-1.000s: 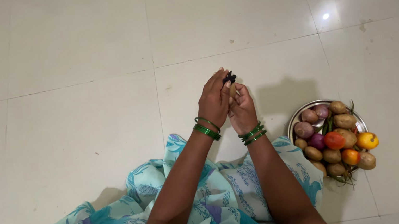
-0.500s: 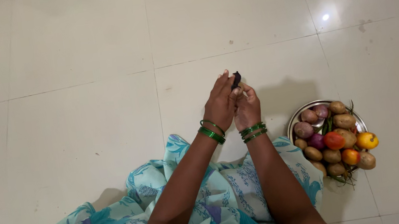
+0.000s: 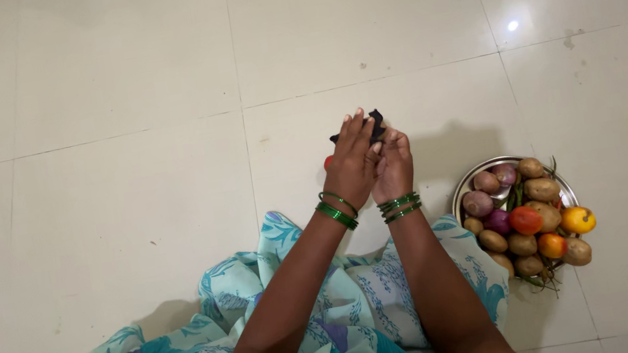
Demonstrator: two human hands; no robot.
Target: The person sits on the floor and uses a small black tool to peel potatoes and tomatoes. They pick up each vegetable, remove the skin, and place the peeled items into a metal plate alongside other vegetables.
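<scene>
Nearest the camera lies soft, draped cloth point(image 3: 328, 324), pale aqua with a blue and violet flower print, folded loosely over the lap and spreading left along the floor. Two bare forearms rise out of it and meet above the tiles, each wrist ringed by thin, glossy green bangles point(image 3: 338, 208).

The left hand point(image 3: 352, 164) and the right hand point(image 3: 393, 165) press close together, fingers curled inward and touching. Between them they pinch a small black object point(image 3: 376, 124), matt and irregular, that pokes up past the fingertips; what it is made of cannot be told. A small red bit point(image 3: 328, 162) shows at the left edge of the left hand, mostly hidden.

To the right, just beside the knee, a round steel plate point(image 3: 461, 186) with a thin shiny rim sits on the floor. It is heaped with dull brown potatoes point(image 3: 542, 190), papery purple onions point(image 3: 478, 203), smooth red and yellow-orange tomatoes point(image 3: 527, 220) and thin green beans point(image 3: 515, 198); some of the pile overhangs the far right rim.

Beyond the hands stretches the floor point(image 3: 109, 82), large glossy off-white tiles with fine grey joints, a bright lamp reflection point(image 3: 512, 26) and a few faint specks. Wide open room lies ahead and to the left
</scene>
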